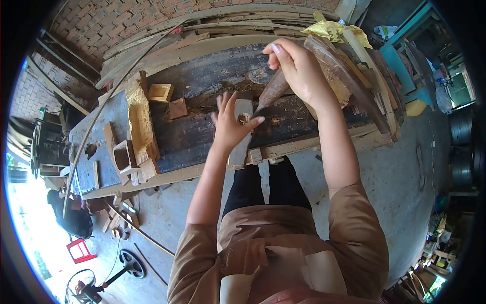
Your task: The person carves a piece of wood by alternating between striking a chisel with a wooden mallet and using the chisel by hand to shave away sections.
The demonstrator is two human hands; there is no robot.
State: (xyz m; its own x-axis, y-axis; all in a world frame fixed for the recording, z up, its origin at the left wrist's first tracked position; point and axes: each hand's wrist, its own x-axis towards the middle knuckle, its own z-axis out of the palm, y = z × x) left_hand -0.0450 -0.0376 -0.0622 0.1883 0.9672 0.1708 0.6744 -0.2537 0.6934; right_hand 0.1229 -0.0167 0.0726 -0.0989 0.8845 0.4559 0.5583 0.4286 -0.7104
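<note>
Grey board (244,107) lies near the middle of the table (202,147), its long side running towards the body, presumably for easy reach. My left hand (234,129) is spread around the board's cut hole (244,118), grasping nothing I can see, perhaps steadying it. My right hand (298,73) sits raised at one o'clock with fingers curled; I cannot tell whether it grips the brown tapered tool (274,90) just beside it, whose narrow tip points at the hole. At two o'clock lies a long wooden club (349,76). The table's dark top is gouged and scuffed, with a rough trough (140,121) at nine o'clock. Beyond, I see a brick wall (111,28) at eleven, concrete floor (395,175) at four and a red stool (81,251) at eight.
</note>
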